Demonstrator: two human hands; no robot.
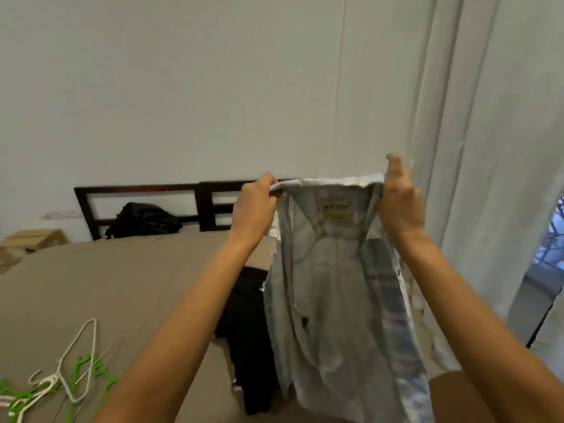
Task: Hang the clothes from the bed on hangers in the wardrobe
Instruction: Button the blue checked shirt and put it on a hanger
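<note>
Shirt [332, 288]: hung centre-right, above bed [91, 285].
Left hand [254, 206]: gripped collar's left end.
Right hand [399, 203]: pinched right end.

We hold the pale denim shirt [332, 300] up by its collar; a black garment [247, 331] and hangers [56, 379] lie on the bed [106, 285].

We face a plain pale wall [183, 87], evenly lit and faintly greenish. Against it stands a dark wooden slatted headboard [137, 189], and before that the bed [106, 285] spreads under a taupe sheet. To the left we see a cardboard box [33, 238] below a white socket plate [59, 214]. On the right hang white curtains [488, 117]; past their edge a window [554, 236] shows blue daylight
</note>
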